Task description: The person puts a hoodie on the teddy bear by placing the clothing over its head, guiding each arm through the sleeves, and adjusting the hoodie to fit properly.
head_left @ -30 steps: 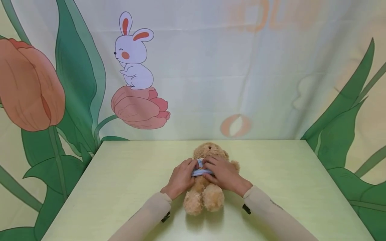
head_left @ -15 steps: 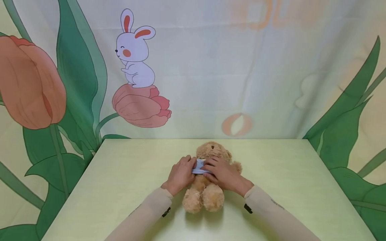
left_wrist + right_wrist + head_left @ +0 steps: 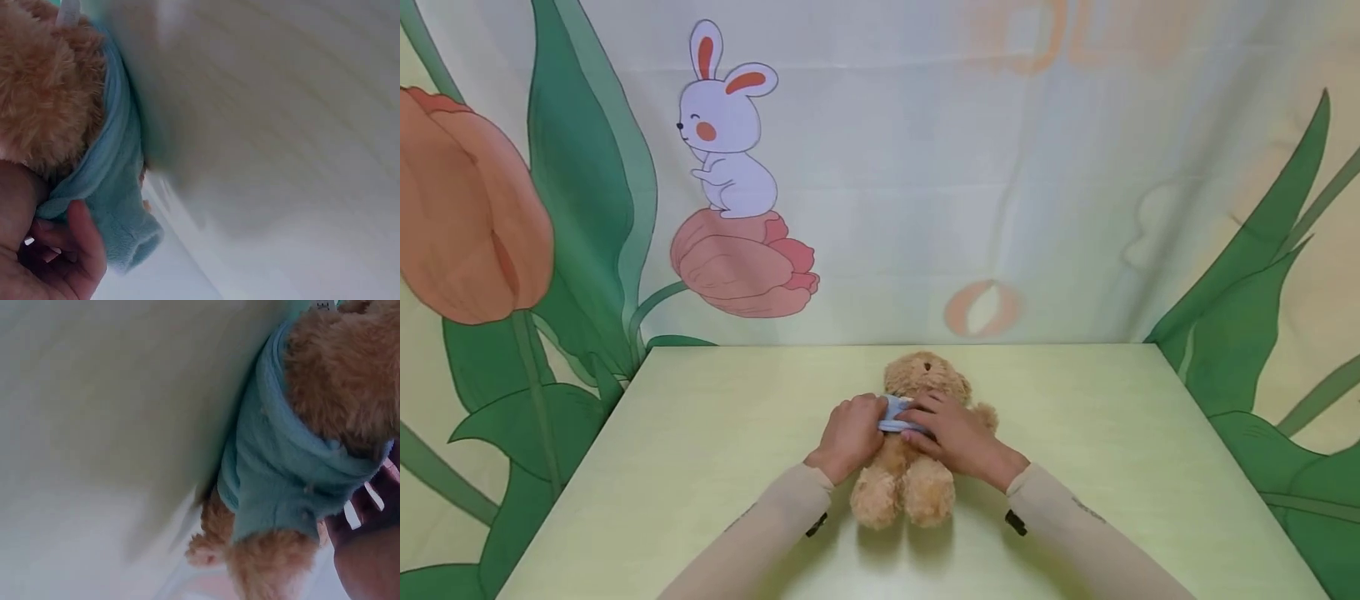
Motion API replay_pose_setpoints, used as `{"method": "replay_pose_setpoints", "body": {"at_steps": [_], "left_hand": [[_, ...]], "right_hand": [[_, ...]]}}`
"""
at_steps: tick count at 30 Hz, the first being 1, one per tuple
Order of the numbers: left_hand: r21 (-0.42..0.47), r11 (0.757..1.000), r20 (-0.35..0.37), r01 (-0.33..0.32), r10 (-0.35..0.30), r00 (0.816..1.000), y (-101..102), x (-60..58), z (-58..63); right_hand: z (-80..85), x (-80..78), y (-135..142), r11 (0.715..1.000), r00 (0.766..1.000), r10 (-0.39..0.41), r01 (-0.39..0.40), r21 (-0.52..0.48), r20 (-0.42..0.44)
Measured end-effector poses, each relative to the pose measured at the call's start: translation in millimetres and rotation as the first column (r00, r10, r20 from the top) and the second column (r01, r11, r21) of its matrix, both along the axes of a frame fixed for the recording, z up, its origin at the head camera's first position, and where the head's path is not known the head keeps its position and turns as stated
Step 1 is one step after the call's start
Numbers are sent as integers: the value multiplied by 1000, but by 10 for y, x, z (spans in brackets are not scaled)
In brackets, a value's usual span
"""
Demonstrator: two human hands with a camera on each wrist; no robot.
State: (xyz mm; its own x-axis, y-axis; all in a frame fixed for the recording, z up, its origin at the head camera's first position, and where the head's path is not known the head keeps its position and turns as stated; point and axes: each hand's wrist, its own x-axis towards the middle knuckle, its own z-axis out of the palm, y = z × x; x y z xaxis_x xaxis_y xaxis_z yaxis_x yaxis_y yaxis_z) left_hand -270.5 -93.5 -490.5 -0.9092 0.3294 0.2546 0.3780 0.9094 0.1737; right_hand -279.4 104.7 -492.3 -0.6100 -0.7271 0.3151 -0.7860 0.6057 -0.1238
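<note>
A tan plush teddy bear [image 3: 928, 492] lies on its back, head toward the far edge of the table and feet toward me. It wears a light blue shirt [image 3: 895, 412], bunched up around its chest with the belly fur bare below. At the shirt's left side, my left hand [image 3: 852, 433] pinches the hem between thumb and curled fingers. My right hand [image 3: 958, 433] grips the hem's other side, fingers over the front. In the right wrist view, a furry arm [image 3: 275, 565] pokes out of one sleeve. The other sleeve [image 3: 134, 240] shows no paw in the left wrist view.
The bear lies on a pale green table [image 3: 715, 417]. Behind it hangs a backdrop cloth [image 3: 880, 167] printed with a rabbit, tulips and leaves. A white tag [image 3: 324, 305] sticks out of the bear's fur.
The shirt front between my hands looks smoother and shows more blue than a second ago. My left fingers have curled tighter at the hem. The view has shifted slightly.
</note>
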Motion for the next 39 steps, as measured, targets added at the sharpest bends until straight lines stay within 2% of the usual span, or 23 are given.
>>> {"method": "replay_pose_setpoints", "body": {"at_steps": [6,11,17,23,26,28,30,32,34,36,39], "left_hand": [[21,999,-1,31,-31,1000,-37,28,8],[-19,999,-1,29,-29,1000,-45,27,6],[-137,990,-55,-34,26,998,-27,20,3],[-136,987,-74,-86,76,994,12,-11,-33],[-107,992,-40,-73,69,997,-9,-16,-31],[-43,999,24,-27,28,999,-60,4,-4],[61,998,108,32,-39,993,-139,38,37],[216,972,195,90,-133,972,-233,74,83],[382,920,261,89,-200,944,-332,102,119],[529,848,312,31,-228,922,-420,118,137],[676,726,377,-125,-194,906,-518,114,121]], "right_hand": [[-2,-7,-95,992,998,-49,46,-114,-30],[-17,-1,-118,992,994,-53,42,-121,-91],[-51,-2,-74,992,988,9,-29,-126,-157],[-69,-22,-61,995,983,42,-57,-79,-178],[-72,-19,-55,994,986,50,-63,-84,-156],[-72,-13,-48,993,991,49,-62,-101,-129],[-70,-6,-35,991,993,45,-58,-117,-110],[-74,-9,-24,989,993,49,-63,-132,-109],[-83,-20,-15,988,991,56,-73,-137,-125],[-95,-35,-4,987,987,62,-83,-136,-150],[-105,-42,27,986,983,66,-91,-141,-174]]}}
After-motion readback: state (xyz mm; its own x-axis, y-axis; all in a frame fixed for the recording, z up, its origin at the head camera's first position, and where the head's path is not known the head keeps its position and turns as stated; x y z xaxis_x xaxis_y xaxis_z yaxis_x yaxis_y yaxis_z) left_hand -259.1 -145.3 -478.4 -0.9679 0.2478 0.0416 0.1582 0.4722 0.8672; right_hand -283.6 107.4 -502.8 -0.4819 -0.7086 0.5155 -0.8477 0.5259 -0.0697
